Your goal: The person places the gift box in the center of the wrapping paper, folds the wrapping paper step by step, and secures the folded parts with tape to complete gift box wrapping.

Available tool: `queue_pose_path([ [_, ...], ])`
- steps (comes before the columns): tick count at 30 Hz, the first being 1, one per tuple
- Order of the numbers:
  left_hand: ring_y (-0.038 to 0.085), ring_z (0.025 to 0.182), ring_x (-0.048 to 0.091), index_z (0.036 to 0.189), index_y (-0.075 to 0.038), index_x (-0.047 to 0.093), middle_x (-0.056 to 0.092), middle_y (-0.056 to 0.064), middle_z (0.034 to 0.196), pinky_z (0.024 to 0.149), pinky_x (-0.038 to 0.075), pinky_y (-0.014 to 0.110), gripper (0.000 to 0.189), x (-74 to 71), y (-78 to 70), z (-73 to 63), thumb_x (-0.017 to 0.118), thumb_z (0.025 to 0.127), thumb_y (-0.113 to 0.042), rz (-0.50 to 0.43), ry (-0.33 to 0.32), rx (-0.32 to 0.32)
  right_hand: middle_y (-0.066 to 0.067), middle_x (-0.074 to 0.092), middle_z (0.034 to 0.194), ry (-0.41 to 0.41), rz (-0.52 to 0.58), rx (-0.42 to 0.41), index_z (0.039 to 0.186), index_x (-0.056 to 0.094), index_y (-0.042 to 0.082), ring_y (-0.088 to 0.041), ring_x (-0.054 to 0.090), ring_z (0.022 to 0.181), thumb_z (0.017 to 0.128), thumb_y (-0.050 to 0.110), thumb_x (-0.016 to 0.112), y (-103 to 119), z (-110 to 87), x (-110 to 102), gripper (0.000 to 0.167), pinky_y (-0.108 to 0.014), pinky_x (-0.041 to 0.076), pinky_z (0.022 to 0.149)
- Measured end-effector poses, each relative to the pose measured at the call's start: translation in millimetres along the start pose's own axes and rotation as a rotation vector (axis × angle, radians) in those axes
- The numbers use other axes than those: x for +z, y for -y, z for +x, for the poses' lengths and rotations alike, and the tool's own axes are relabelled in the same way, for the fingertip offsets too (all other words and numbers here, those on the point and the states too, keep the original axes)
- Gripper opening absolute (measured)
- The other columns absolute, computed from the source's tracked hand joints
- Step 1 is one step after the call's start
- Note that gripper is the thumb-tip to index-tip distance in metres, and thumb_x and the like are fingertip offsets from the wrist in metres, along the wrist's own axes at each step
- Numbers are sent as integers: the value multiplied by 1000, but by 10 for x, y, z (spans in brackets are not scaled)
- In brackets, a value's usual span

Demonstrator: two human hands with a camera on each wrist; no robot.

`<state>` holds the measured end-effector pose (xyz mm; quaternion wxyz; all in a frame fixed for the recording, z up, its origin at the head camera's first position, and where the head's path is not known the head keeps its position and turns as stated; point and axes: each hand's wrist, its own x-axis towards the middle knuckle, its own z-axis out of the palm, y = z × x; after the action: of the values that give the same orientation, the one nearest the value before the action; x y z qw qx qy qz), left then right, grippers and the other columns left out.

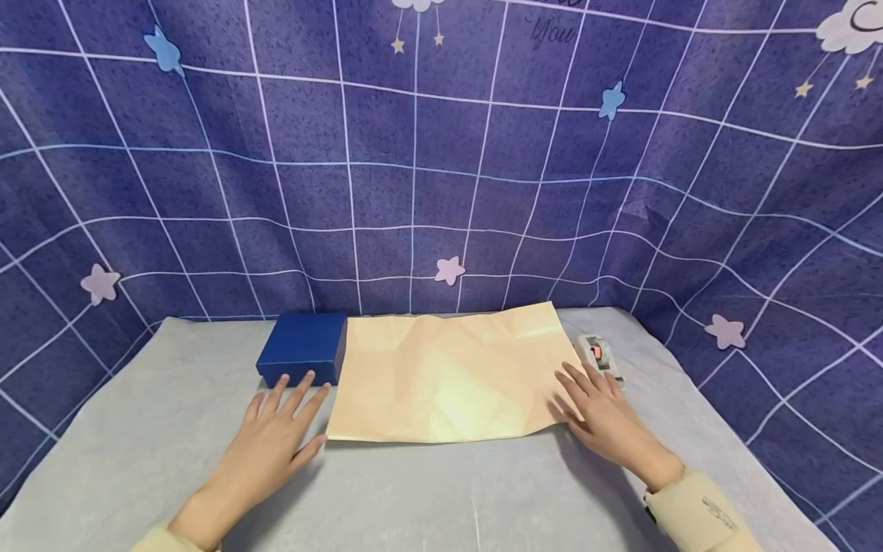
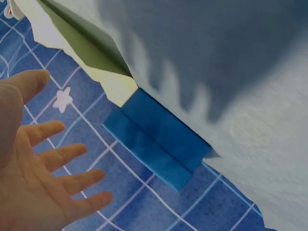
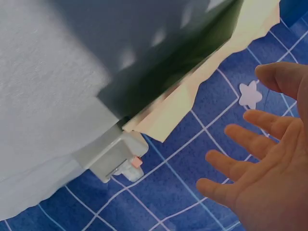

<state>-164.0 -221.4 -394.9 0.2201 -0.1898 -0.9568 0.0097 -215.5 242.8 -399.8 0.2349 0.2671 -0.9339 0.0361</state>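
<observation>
A glossy cream sheet of paper (image 1: 448, 376) lies on the table, its near edge lifted a little; the left wrist view shows a dark greenish space under the paper (image 2: 115, 89). At its left stands a dark blue box (image 1: 303, 345). My left hand (image 1: 272, 441) is spread in front of the box, palm down and holding nothing. Over the paper's right edge my right hand (image 1: 607, 422) hovers with fingers extended, also holding nothing; whether it touches the paper, I cannot tell. Behind its fingers sits a white tape dispenser (image 1: 595, 351), partly hidden in the head view.
A pale grey cloth covers the table (image 1: 414, 498). Behind it hangs a purple-blue curtain (image 1: 379, 192) with a white grid, stars and clouds, close to the box and the paper's far edge.
</observation>
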Motion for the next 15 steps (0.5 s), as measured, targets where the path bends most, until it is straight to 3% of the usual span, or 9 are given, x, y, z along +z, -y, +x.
queue_pose_path([
  [5, 43, 117, 47, 128, -13, 53, 52, 15, 131, 90, 39, 57, 58, 98, -48, 70, 69, 77, -36, 8, -39, 112, -13, 55, 126, 45, -9, -38, 125, 54, 4, -41, 45, 120, 72, 12, 66, 32, 14, 43, 55, -64, 32, 94],
  [8, 40, 114, 51, 124, -13, 56, 55, 13, 127, 89, 42, 53, 55, 156, -94, 96, 70, 76, -37, 9, -10, 157, -12, 59, 120, 40, -22, -79, 120, 58, 4, -41, 49, 115, 68, 9, 65, 42, 5, 77, 52, -62, 35, 92],
  [15, 35, 111, 54, 116, -15, 61, 60, 9, 119, 90, 41, 50, 49, 261, -185, 149, 74, 72, -32, -30, 48, 185, -12, 62, 114, 60, -14, -100, 114, 61, 4, -38, 53, 111, 65, 7, 69, 63, -18, 154, 50, -61, 37, 91],
])
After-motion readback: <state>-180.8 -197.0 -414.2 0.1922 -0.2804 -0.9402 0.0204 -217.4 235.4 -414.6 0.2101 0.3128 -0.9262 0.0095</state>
